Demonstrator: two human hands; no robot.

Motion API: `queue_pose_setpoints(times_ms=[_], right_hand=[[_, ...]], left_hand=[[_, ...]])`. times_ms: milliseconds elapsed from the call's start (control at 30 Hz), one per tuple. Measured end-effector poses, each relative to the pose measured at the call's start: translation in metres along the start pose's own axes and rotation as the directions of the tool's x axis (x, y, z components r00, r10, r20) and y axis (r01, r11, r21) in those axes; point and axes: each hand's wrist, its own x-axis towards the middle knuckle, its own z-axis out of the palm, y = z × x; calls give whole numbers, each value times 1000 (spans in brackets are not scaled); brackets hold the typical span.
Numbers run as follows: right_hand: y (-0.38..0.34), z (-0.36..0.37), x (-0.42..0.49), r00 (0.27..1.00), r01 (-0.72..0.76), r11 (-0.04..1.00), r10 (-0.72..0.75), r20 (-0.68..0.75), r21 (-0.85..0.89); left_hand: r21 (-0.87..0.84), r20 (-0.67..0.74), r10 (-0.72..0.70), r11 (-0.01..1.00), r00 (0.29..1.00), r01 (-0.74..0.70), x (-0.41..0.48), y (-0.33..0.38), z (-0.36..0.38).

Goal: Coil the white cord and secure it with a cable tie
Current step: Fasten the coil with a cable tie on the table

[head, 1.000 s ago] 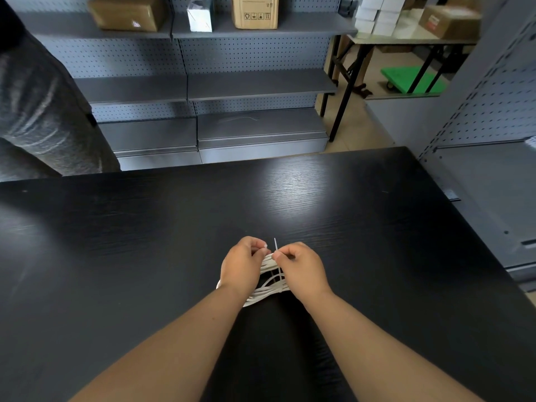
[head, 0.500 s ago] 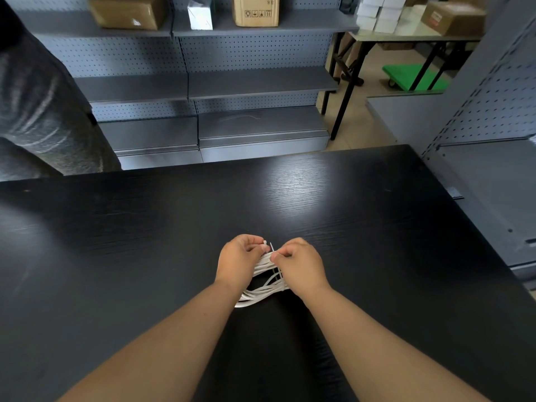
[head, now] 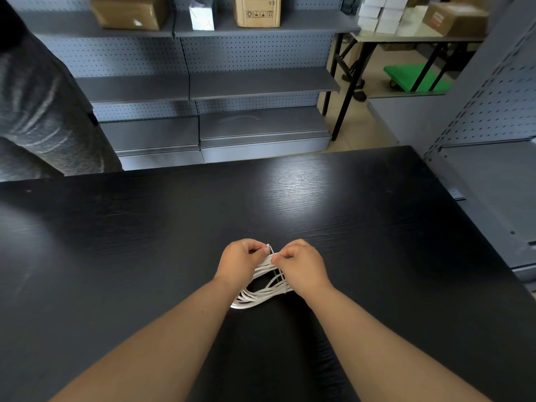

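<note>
Pinching the cable tie (head: pixel 271 251) (tail pointing up) are both grips — left hand (head: pixel 240 262), right hand (head: pixel 301 268) — white cord (head: pixel 255 300) lying near-to-far.

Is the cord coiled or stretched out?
Coiled: the cord lies in bunched loops on the table, left hand and right hand pinching the tie.

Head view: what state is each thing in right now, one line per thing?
white cord: coiled in loops, lying on the black table between both hands.
cable tie: short end sticking up at the coil's far side; locked or not, cannot tell.
left hand: fingers curled, pinching the cable tie.
right hand: fingers curled, pinching the cable tie.
cardboard box: closed.
</note>
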Motion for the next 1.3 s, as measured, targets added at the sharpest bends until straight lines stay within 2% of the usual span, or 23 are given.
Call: queue_pose_setpoints(times_ms=[567, 867, 1100, 1300], right_hand=[[-4, 0, 5, 996, -80, 997, 79, 28, 16], [-3, -2, 2, 998, -53, 999, 53, 25, 7], [-4, -4, -2, 1000, -3, 999, 3, 8, -32], [-1, 0, -1, 1000, -10, 1000, 10, -15, -13]], left_hand=[[-73, 9, 21, 997, 1000, -21, -1, -3, -1], [-82, 37, 24, 996, 999, -21, -1, -4, -1], [79, 73, 101, 991, 992, -107, -4, -6, -2], [290, 186, 202, 924, 961, -251, -12, -9, -7]])
